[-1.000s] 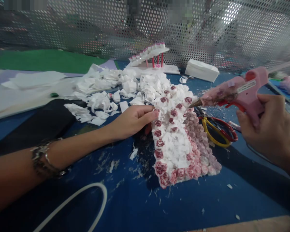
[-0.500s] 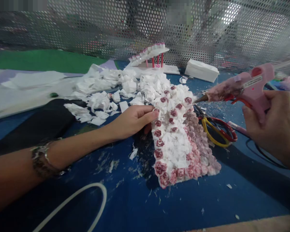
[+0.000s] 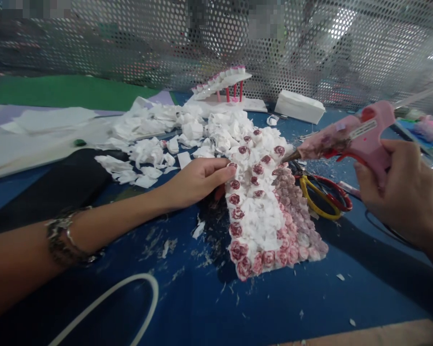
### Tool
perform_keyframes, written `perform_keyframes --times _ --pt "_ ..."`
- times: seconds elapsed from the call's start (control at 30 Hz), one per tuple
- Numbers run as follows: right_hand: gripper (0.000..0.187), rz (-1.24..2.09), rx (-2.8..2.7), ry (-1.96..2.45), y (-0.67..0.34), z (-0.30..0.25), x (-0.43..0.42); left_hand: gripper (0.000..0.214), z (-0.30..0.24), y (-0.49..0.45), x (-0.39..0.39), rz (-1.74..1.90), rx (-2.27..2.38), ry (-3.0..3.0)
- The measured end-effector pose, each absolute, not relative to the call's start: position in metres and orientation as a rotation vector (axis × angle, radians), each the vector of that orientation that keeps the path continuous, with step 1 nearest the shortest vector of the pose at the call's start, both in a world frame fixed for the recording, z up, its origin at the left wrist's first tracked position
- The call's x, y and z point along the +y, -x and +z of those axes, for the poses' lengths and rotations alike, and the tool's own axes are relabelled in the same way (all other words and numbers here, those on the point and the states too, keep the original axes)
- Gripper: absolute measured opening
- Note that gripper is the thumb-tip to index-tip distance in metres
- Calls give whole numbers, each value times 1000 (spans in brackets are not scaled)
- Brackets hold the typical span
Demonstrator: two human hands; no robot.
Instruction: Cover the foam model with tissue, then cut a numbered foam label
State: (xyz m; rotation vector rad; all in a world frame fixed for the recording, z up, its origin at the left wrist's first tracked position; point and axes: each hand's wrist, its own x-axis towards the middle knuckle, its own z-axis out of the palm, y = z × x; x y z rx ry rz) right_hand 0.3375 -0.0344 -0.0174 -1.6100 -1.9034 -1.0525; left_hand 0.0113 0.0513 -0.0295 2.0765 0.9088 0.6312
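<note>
My left hand (image 3: pixel 202 180) grips the left edge of a craft piece (image 3: pixel 261 216) covered in white tissue and small pink and dark red paper roses. Its thumb lies on the front and the other fingers are partly hidden behind. In my right hand (image 3: pixel 400 187) is a pink hot glue gun (image 3: pixel 346 132), its nozzle angled down to the left. The tip is at the upper right edge of the piece, beside a dark red rose; whether it touches I cannot tell. Scissors (image 3: pixel 321 197) with yellow and red handles lie just right of the piece.
Crumpled white tissue (image 3: pixel 151 154) is heaped behind my left hand. A small model with red posts (image 3: pixel 234 91) and a white block (image 3: pixel 299 106) stand near the perforated metal screen (image 3: pixel 130 43). A white cable (image 3: pixel 153 298) loops across the blue table (image 3: pixel 187 307) in front.
My right hand has brought the glue gun slightly left and down, its nozzle closer to the craft piece's upper right edge. My left hand keeps its hold with hardly any movement.
</note>
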Motion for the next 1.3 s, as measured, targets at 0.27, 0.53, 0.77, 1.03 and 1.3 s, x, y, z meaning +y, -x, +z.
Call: perform_keyframes --times 0.27,0.53,0.77,1.03,1.3 --pt "44 -1062 -1833 1682 -348 -17 -33 33 -29 -11 51 626 914 -2085" --pt "42 -1064 -1844 1694 -347 -15 -32 32 -30 -12 52 625 914 -2084" --pt "44 -1117 -1827 1676 -348 -16 -31 32 -30 -11 51 632 907 -2075" --pt "40 -1038 -1901 1597 -336 -19 -36 32 -31 -11 51 623 933 -2078" --pt "37 -1006 -1902 1644 -330 -18 -36 32 -29 -11 50 603 957 -2046"
